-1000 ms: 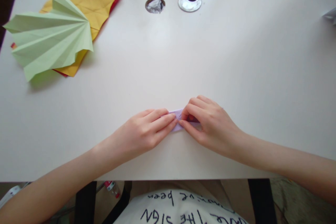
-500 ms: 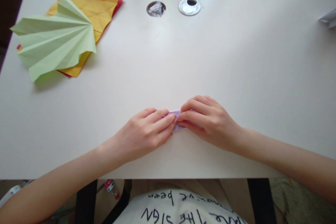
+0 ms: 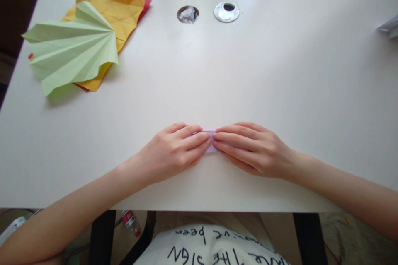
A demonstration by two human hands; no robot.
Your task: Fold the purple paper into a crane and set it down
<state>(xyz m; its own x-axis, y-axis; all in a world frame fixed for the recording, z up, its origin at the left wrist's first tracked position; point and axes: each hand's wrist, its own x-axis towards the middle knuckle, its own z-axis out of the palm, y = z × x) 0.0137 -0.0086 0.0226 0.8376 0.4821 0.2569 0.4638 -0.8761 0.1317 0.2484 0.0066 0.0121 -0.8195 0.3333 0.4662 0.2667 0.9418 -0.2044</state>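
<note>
Left hand (image 3: 174, 149) and right hand (image 3: 261, 149), fingertips nearly meeting, lie over small folded lilac paper (image 3: 212, 148) near the table's (image 3: 280, 70) front edge; any grip beneath is hidden. Uneven pressure could skew its creases. Pleated green paper (image 3: 74, 51) lies toward the far left corner.
</note>
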